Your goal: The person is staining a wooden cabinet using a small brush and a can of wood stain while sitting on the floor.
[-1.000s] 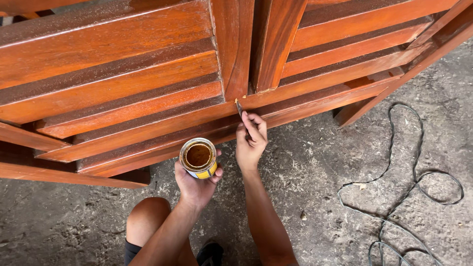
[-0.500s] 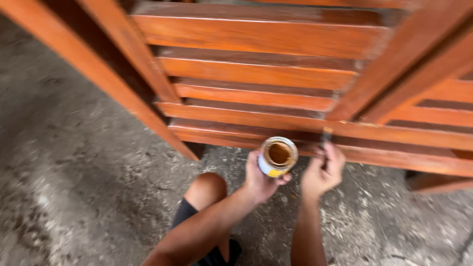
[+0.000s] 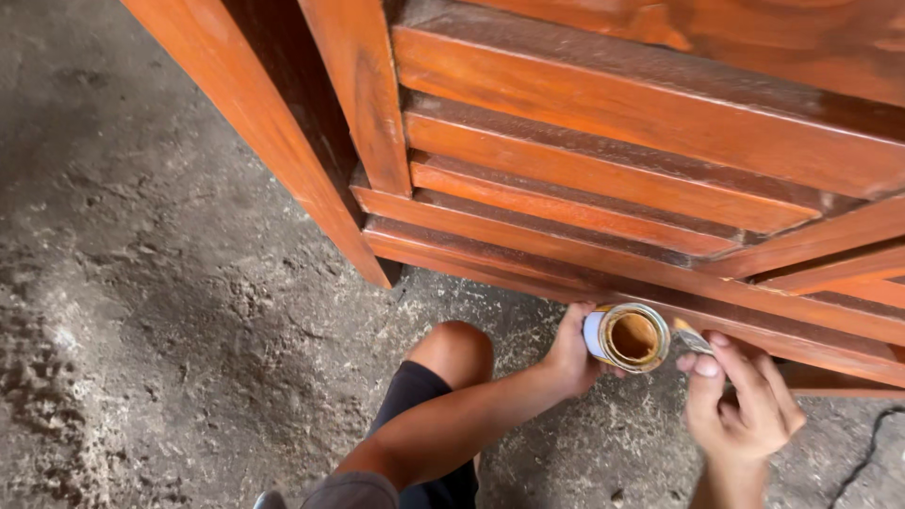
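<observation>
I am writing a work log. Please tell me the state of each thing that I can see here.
Small can: open, tilted, brown liquid inside, held by left hand.
Brush: held by right hand, tip beside the can's rim.
Slatted wooden frame: glossy orange-brown.
Concrete floor: rough, stained.

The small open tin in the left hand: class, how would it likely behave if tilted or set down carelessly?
The tin has no lid and shows brown liquid inside, so it would probably spill if tipped. Its round wall suggests it could roll on its side. The left hand wraps it alone, so it seems fairly light.
</observation>
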